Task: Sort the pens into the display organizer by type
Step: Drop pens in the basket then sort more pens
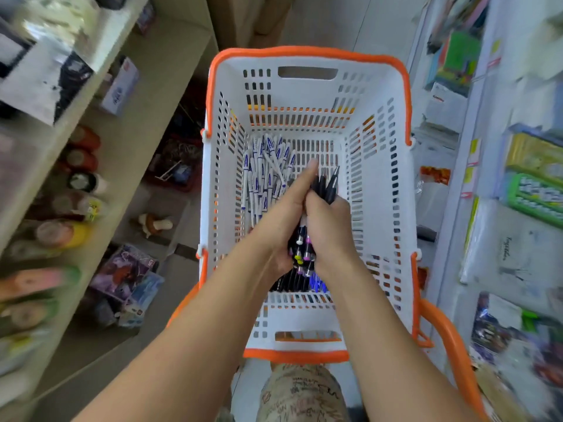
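A white plastic basket (380,184) with an orange rim stands in front of me. Both my hands are inside it, wrapped around one bundle of black pens (327,185). My left hand (286,205) presses the bundle from the left, fingers stretched along it. My right hand (327,219) grips it from the right. The pens' tips stick out past my fingers; their coloured clicker ends show between my wrists. A heap of white pens with blue print (262,175) lies on the basket floor at the left. More black and blue pens (300,281) lie under my wrists.
A beige shelf unit (100,184) with bottles, boxes and packets runs along the left. White racks (493,166) with hanging stationery packs stand on the right. An orange basket handle (451,339) hangs down at the lower right. The display organizer is not in view.
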